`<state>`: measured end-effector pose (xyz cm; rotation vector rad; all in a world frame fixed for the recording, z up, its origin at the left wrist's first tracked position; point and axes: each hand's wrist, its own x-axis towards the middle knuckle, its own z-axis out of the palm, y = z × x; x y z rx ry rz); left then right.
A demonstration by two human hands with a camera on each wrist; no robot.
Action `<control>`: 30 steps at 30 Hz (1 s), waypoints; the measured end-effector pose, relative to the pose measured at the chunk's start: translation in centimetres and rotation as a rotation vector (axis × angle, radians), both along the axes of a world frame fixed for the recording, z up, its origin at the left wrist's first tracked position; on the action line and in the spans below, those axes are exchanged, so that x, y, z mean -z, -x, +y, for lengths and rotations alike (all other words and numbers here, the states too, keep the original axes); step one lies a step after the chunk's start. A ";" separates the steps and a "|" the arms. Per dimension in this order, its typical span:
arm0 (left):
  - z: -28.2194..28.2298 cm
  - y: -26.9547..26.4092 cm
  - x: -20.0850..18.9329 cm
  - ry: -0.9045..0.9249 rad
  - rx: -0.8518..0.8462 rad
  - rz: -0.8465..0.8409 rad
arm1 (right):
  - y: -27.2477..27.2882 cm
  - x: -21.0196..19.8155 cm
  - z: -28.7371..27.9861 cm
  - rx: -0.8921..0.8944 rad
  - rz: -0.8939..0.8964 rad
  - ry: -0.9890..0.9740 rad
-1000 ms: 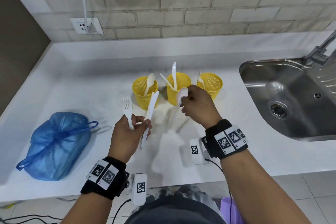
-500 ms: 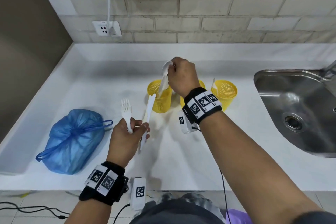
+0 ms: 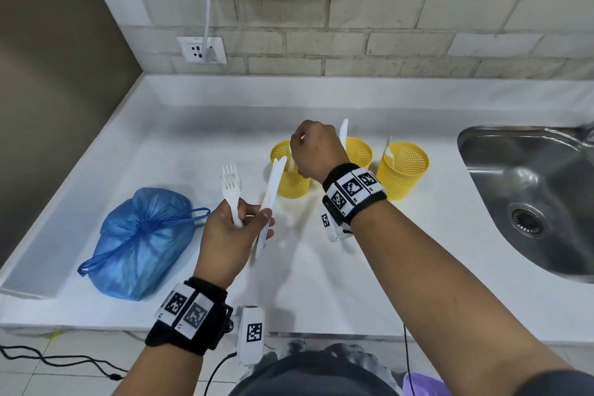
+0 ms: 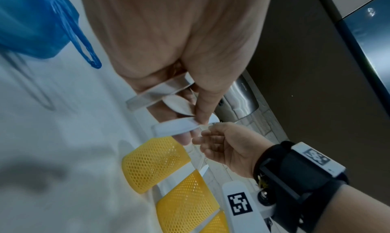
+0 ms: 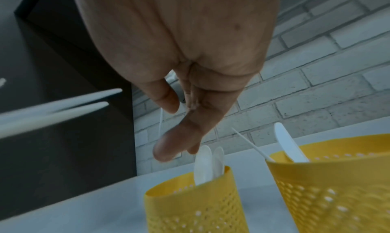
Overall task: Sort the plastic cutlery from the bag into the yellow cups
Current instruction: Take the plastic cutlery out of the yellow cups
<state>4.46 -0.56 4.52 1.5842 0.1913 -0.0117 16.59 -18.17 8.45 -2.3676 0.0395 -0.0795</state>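
Observation:
Three yellow mesh cups stand in a row on the white counter. The left cup (image 3: 291,185) (image 5: 196,206) holds two white spoons (image 5: 203,165). A white knife (image 5: 289,146) stands in the middle cup (image 3: 360,151). The right cup (image 3: 403,170) holds a fork. My right hand (image 3: 305,148) (image 5: 173,130) hovers just above the left cup, fingers relaxed and holding nothing. My left hand (image 3: 238,228) (image 4: 190,116) is nearer me and grips a white fork (image 3: 230,183) and a white knife (image 3: 271,190), both pointing up. The tied blue bag (image 3: 144,241) lies at the left.
A steel sink (image 3: 530,196) is set into the counter at the right. A brick wall with a socket (image 3: 202,50) and cable runs behind. A dark side wall bounds the counter's left end. Cables trail on the floor below.
My right hand carried the spoon from in front of the cups to the left cup, and the spoon now stands in it, released. The left hand has kept its fork and knife.

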 end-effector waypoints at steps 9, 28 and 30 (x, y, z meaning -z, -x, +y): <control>-2.8 -1.4 -1.1 0.003 0.054 -0.055 | 6.3 -0.6 -2.6 0.021 0.141 -0.565; -12.9 -3.5 -2.2 -0.270 0.561 -0.134 | 7.6 0.4 -10.9 0.043 -0.047 -0.418; -13.7 -3.6 -2.3 -0.259 0.547 -0.148 | 7.8 0.2 -11.6 0.063 -0.069 -0.415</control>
